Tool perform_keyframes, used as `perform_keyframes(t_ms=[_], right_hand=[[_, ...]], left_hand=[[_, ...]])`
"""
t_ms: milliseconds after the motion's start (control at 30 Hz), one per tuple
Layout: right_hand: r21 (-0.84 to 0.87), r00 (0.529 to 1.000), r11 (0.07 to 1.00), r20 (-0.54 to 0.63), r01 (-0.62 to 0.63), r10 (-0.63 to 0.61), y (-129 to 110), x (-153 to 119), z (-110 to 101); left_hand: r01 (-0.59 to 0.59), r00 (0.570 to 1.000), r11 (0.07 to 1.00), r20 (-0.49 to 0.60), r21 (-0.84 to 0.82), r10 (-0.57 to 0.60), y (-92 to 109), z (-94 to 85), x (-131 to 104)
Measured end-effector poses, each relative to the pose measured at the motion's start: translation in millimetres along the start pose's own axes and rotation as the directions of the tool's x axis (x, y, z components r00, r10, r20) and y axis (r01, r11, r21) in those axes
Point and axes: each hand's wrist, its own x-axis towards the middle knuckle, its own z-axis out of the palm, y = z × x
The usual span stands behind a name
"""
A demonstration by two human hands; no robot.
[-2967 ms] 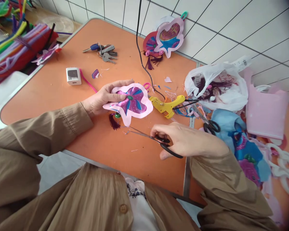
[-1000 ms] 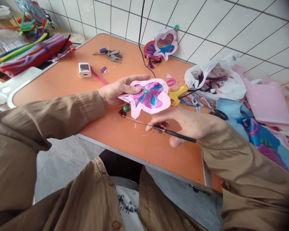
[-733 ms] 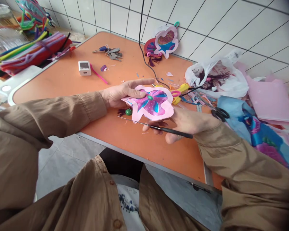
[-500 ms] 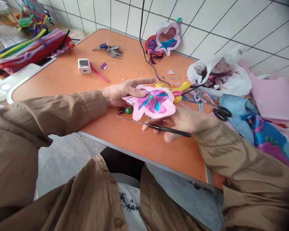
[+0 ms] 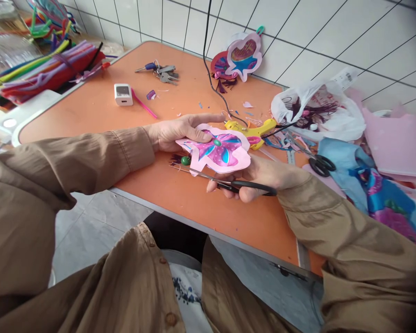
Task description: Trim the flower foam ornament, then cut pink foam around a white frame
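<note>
My left hand [image 5: 182, 132] grips a pink fish-shaped craft piece [image 5: 241, 161] at its left end, thumb on top. The piece has a pale pink border, a shiny pink and blue middle and a green bead at its centre. A green bell [image 5: 185, 160] and a dark tassel hang below it. In my right hand [image 5: 251, 178] is a pair of scissors [image 5: 254, 185] with black handles, its blades pointing left beneath the lower edge of the piece. Some of my right fingers are hidden behind the piece and the handles.
A yellow glue gun [image 5: 268, 125] lies just behind the piece, its black cord running up the tiled wall. Keys [image 5: 166, 73] and a white charger [image 5: 123, 95] are at the back left. To the right lie a plastic bag [image 5: 348, 115], another pair of scissors [image 5: 321, 165] and fabric scraps.
The scissors have turned in my right hand, so both handle loops show more. The craft piece has tilted slightly; my left hand keeps its hold.
</note>
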Motion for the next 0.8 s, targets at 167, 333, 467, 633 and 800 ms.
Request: perform_keyframes(t_ms=[167,333,467,633,800], right_hand=[[-0.002,0.999,0.999,0.017,-0.044,0.044,0.3,-0.9,0.4],[-0.049,0.999,0.998,0.007,-0.041,0.041,-0.1,0.1,0.2],[-0.125,0.997,0.989,0.008,-0.073,0.075,-3.9,0.8,0.6],[-0.120,0.996,0.989,0.002,-0.088,0.089,-3.2,0.7,0.8],[-0.094,0.995,0.991,-0.006,-0.100,0.100,-0.4,1.1,-0.2]], left_hand=[[-0.017,1.000,1.000,0.008,0.019,0.017,-1.8,-3.6,2.5],[-0.026,0.999,0.999,0.025,0.028,0.025,-3.5,-7.3,5.8],[-0.025,0.999,0.999,0.039,0.045,0.023,-4.3,-8.6,5.4],[-0.044,0.997,0.998,0.061,0.042,0.042,-5.3,-10.3,4.2],[-0.031,0.997,0.998,0.067,0.049,0.028,-5.6,-14.2,6.0]])
